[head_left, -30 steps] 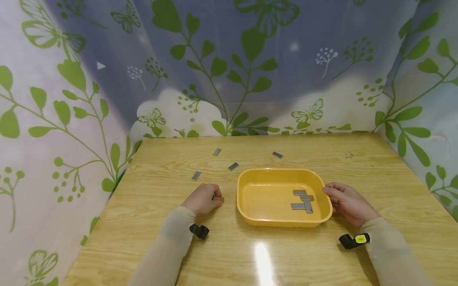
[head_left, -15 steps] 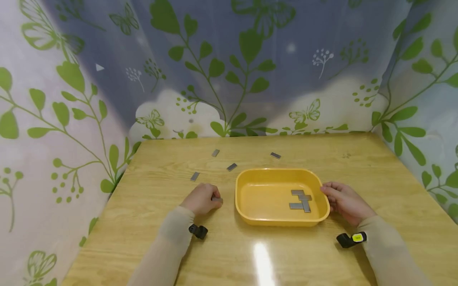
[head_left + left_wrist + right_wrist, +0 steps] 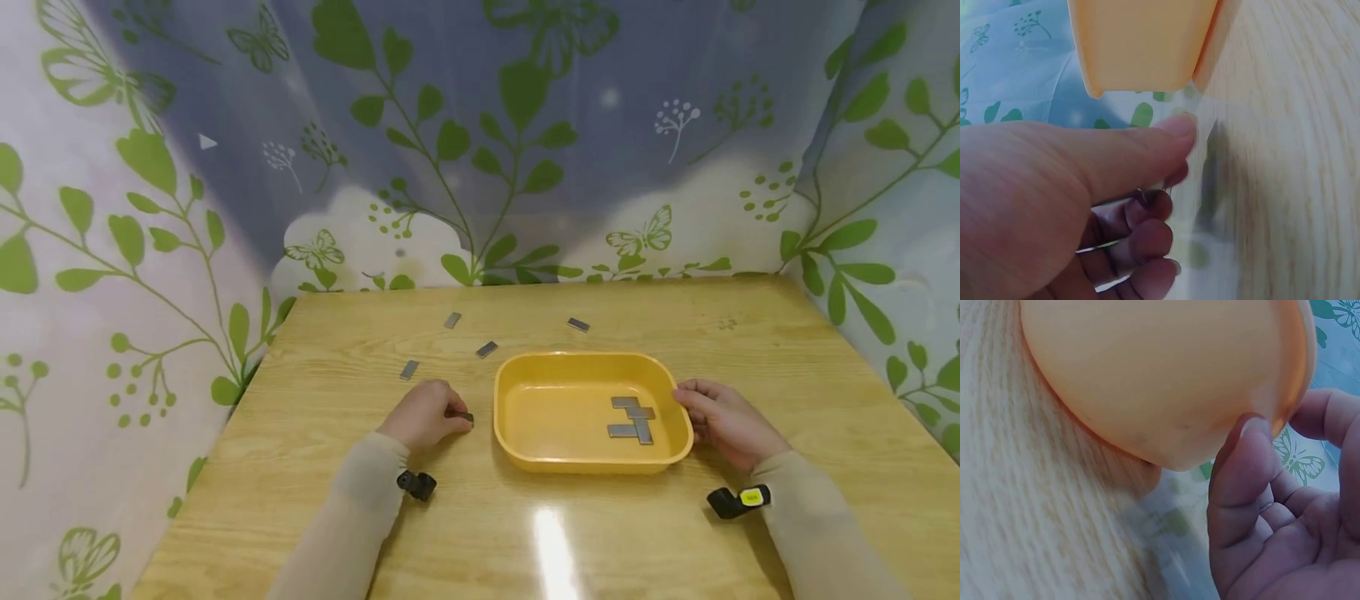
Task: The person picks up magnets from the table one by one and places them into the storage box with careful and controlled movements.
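Dark gray piece [image 3: 467, 417] sits at the L hand's [image 3: 423, 416] 3 o'clock, pinched btwn thumb & fingertips; only a short end pokes out, toward the yellow tray [image 3: 536, 425]. Rest of it is hidden by the fingers, & the L wrist view doesn't show it clearly. Hand + piece are at the tray's 9 o'clock, outside the wall & apart from it.

R hand [image 3: 729, 423] is at the tray's 3 o'clock, gripping that end, thumb up near the rim. Tray stands upright on the wooden table [image 3: 465, 517].

Inside, a cluster of four gray pcs [image 3: 622, 431] lies toward the tray's 3 o'clock, touching one another.

Four loose pcs on the table, taken from the L hand: nearest pc [image 3: 408, 369] at approx. 11 o'clock, far pc [image 3: 452, 320] just past 12, middle pc [image 3: 487, 349] btwn 1 & 2, last pc [image 3: 577, 324] well off at approx. 2, i.e. beyond the tray's 12 o'clock rim.

Backdrop [image 3: 465, 150] at 12 o'clock: curtain w/ green leaves & butterflies. Small black cam on each wrist, pale sleeves.
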### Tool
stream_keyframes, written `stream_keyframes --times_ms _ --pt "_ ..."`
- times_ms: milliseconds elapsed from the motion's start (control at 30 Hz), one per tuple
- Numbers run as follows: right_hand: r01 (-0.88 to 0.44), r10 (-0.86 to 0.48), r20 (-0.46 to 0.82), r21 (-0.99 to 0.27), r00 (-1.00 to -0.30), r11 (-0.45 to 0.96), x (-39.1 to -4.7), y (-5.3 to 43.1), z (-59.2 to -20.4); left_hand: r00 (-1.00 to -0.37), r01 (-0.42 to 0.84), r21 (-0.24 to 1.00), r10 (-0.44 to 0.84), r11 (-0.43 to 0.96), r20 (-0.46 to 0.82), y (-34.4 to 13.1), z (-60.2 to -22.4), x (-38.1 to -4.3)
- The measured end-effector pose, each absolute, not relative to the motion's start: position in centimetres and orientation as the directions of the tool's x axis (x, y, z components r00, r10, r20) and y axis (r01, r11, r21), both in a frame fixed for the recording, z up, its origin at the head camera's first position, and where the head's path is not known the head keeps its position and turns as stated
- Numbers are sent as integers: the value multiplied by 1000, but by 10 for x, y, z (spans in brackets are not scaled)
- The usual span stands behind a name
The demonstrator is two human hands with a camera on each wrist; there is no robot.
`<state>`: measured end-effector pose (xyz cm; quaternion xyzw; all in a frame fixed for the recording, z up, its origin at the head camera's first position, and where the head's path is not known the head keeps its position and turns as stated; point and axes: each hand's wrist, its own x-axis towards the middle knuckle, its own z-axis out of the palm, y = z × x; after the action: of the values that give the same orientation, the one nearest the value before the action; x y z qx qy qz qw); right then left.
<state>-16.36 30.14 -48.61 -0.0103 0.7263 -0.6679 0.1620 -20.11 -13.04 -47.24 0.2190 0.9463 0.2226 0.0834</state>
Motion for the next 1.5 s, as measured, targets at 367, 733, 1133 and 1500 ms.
stream_keyframes --times_ms 367,733,1133,1500 --pt "205 -224 -224 -973 -949 103 -162 301 -486 -882 444 419 468 792 51 -125 -460 -196" --pt "200 -237 -214 -976 -948 84 -165 301 -484 -876 466 432 469 772 107 -125 -445 -192" --pt "214 -228 -227 -974 -947 81 -163 301 -485 -806 584 330 578 742 127 -106 -410 -197" --pt "212 -237 -223 -975 -946 73 -163 301 -486 -745 660 210 665 722 54 -66 -374 -203"
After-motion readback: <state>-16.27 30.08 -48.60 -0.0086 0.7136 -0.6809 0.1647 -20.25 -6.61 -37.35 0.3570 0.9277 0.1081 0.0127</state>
